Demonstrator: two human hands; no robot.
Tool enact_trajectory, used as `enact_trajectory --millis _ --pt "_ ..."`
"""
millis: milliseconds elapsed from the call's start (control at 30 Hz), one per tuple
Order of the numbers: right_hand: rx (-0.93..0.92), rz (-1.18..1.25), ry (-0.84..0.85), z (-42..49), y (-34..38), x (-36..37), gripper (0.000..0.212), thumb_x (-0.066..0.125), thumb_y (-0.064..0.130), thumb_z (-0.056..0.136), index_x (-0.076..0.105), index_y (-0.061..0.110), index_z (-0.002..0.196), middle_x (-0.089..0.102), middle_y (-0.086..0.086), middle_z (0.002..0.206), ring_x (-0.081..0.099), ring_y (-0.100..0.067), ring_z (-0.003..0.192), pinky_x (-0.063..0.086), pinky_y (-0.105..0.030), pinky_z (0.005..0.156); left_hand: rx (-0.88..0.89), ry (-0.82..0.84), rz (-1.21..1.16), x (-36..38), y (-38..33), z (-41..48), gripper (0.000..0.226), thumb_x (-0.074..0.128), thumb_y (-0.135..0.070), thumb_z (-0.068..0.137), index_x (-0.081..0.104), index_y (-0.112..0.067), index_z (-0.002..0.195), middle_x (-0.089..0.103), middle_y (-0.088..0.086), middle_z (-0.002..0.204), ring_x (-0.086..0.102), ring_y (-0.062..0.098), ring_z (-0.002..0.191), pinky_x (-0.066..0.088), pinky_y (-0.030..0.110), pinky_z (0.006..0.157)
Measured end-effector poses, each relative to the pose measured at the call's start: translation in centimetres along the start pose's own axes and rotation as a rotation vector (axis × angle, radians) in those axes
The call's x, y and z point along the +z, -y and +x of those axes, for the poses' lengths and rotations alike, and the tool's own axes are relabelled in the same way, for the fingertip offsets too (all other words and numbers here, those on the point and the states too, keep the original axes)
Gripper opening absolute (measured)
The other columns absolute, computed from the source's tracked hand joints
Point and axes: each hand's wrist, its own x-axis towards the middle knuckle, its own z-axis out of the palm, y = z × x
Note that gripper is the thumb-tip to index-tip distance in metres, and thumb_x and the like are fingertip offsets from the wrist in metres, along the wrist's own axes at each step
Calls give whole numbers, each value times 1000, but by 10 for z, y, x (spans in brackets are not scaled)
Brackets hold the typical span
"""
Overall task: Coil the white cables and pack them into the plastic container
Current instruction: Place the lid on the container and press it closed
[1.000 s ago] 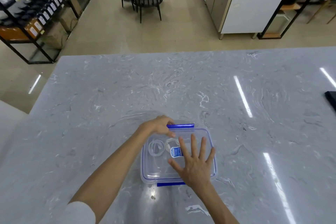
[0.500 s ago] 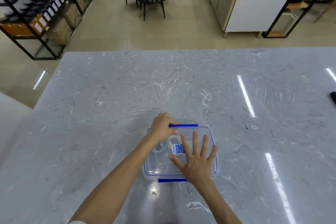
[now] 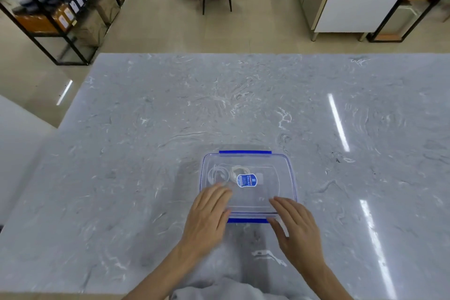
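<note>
Head view, only cam. Clear plastic container sits on grey marble table, at 6 o'clock of the frame centre, near the person's edge. Lid is on top, w/ a blue label sticker about mid-lid. Far blue latch at the box's 12 o'clock looks folded down; near blue latch at its 6 o'clock shows between the two hands.

White cables are already inside: two coils seen thru the lid, in the box's 10 o'clock corner, one just left of the sticker, one partly under it. So packing looks done; what's left is prob. sealing the near side.

Left hand lies flat on the lid's 7 o'clock corner, fingers together and extended, not clamped on anything; it's blurred. Right hand lies over the 5 o'clock corner, fingers loosely spread, thumb down by the near latch, also gripping nothing.

Why so: palms on both near corners press the lid evenly onto the rim, and thumbs are placed to snap the near latch. Box is close to the body for downward force. Whether the near latch is already closed, can't tell.
</note>
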Motion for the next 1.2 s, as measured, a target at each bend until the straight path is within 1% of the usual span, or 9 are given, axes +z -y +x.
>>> enact_trajectory --millis 133,233,400,533,600,733,867,1033,1200 --pt "-134 -93 52 -25 -15 24 59 60 45 89 54 13 138 49 -1 146 45 -20 137 32 -39 116 63 189 165 20 1 -41 62 47 -43 99 31 -13 151 27 3 160 22 21 149 19 42 119" --pt "-159 -122 -31 -25 -26 42 60 66 39 87 51 13 139 45 -1 148 45 -21 137 33 -41 116 73 198 255 36 8 -46 76 58 -48 93 28 -12 152 29 7 160 23 26 148 24 45 116" --pt "-201 -202 -142 -25 -37 67 67 67 44 88 42 15 142 43 -2 148 34 -22 142 24 -39 120 109 120 310 56 19 -47 89 69 -44 86 19 -11 152 29 7 156 28 28 144 22 45 118" --pt "-213 -237 -206 -25 -42 79 63 66 38 89 40 16 142 42 -2 148 24 -19 148 22 -39 120 102 47 296 65 23 -47 86 72 -32 85 21 -12 151 31 7 154 29 28 143 22 42 118" --pt "-229 -219 -225 -23 -44 77 63 65 41 91 40 17 143 43 0 149 29 -19 146 25 -38 119 104 22 257 65 25 -47 87 72 -26 85 19 -13 153 30 5 156 28 26 144 23 40 119" --pt "-256 -143 -190 -18 -45 64 58 64 46 89 48 18 138 55 -3 139 44 -20 135 31 -36 115 140 -3 162 59 29 -45 75 66 -35 92 27 -14 153 30 2 159 32 23 145 27 40 118" --pt "-227 -47 -199 -15 -40 56 46 63 35 90 53 18 132 61 -3 132 48 -19 130 32 -33 110 156 -30 104 52 27 -43 59 56 -30 99 32 -15 151 35 0 157 35 22 143 29 40 117" --pt "-172 46 -178 -14 -34 51 45 64 38 88 56 22 130 61 1 132 51 -17 125 34 -31 106 108 -79 24 44 19 -38 41 49 -26 102 49 -15 141 51 1 146 41 20 140 35 41 113" --pt "-114 122 -155 -12 -31 45 38 61 37 90 61 22 125 63 2 129 53 -17 121 31 -27 105 88 -113 -1 40 16 -34 39 57 -25 95 57 -16 133 59 -1 138 47 17 135 42 40 106"
